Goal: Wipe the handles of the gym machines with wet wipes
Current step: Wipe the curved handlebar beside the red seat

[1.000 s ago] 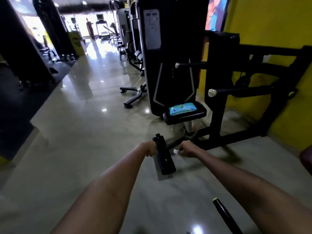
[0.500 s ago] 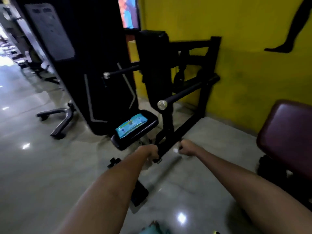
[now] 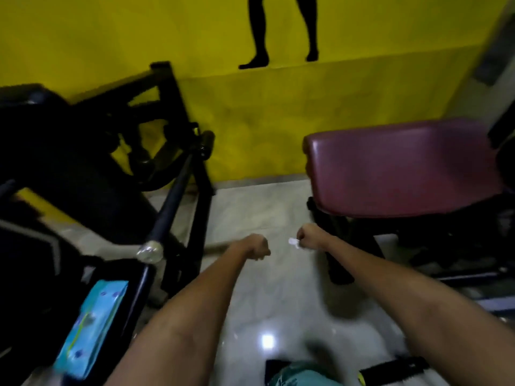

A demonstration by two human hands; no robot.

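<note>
Dim indoor light throughout; the black machine (image 3: pixel 83 168) at 9 o'clock is sinking into near-total shadow, detail lost. Ceiling lamp is glaring as a small white spot on the glossy floor (image 3: pixel 267 339) at 6 o'clock. Yellow wall (image 3: pixel 250 112) is showing evenly lit, a darker band below. Motion blur is smearing the wipes pack (image 3: pixel 92 327) at 7 o'clock. Wide-angle distortion is bending edges at 3 o'clock.

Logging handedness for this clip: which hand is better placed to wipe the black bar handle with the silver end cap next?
Probably the right hand: it already pinches the white wipe. The left hand is nearer the bar handle but is a bare fist holding nothing, so it would need the wipe first.
</note>
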